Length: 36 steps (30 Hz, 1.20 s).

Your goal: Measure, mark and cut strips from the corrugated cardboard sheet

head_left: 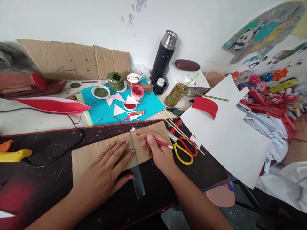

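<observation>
A strip of brown cardboard [88, 150] lies on the dark tabletop in front of me. Across it rests a clear ruler [138, 183], its near end jutting past the cardboard's edge. My left hand [109, 163] is spread flat over the cardboard, fingertips pressing at the ruler's left side. In my right hand [158, 150] is a red pencil [161, 143], held in a writing grip with its tip beside the ruler near the cardboard's far edge. Just right of that hand lie scissors [185, 150] with red and yellow handles.
Paint pots [116, 80] and cut paper triangles stand on a blue sheet [153, 103] at the back. Behind is a black thermos [163, 57]. White paper [230, 140] covers the right side. A yellow glue gun [15, 155] with its cord lies left. Another person's arm [297, 140] shows far right.
</observation>
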Tool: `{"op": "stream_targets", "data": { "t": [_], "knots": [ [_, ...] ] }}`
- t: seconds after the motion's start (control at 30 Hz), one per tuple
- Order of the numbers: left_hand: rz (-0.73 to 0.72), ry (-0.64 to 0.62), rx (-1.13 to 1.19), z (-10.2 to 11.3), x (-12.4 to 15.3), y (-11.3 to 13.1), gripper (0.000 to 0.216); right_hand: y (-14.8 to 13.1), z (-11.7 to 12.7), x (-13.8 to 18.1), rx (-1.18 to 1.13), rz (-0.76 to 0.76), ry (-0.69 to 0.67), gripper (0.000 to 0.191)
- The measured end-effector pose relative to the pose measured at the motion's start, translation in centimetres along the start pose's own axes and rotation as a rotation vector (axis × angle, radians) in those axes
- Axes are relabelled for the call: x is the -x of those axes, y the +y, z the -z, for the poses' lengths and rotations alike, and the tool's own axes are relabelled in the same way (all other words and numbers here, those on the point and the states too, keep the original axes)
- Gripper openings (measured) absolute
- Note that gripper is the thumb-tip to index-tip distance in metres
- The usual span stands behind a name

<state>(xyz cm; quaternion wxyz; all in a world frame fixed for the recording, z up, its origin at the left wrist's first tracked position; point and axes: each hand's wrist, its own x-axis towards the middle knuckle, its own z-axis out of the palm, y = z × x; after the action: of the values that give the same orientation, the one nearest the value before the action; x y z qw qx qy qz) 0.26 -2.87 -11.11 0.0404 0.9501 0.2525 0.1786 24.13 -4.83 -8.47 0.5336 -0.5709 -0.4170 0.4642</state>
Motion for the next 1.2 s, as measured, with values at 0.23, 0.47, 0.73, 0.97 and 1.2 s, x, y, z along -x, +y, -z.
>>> {"op": "stream_targets", "data": {
  "t": [0.23,0.47,0.73,0.97,1.2],
  "knots": [
    [0.023,0.002,0.022,-0.17,0.09,0.05,0.066,0.14,0.21,0.18,0.127,0.071,-0.063,0.043],
    [0.006,0.007,-0.023,-0.26,-0.04,0.08,0.065,0.27,0.01,0.09,0.16,0.081,-0.06,0.039],
    [-0.028,0.026,-0.064,-0.13,-0.25,0.0,0.064,0.72,0.04,0.11,0.186,0.083,-0.066,0.036],
    [-0.034,0.026,-0.081,-0.35,-0.22,0.02,0.066,1.03,0.0,0.09,0.196,0.087,-0.073,0.037],
    [-0.03,0.047,-0.055,-0.56,-0.12,-0.08,0.065,0.74,-0.13,-0.03,0.231,0.131,-0.067,0.04]
  ]
}}
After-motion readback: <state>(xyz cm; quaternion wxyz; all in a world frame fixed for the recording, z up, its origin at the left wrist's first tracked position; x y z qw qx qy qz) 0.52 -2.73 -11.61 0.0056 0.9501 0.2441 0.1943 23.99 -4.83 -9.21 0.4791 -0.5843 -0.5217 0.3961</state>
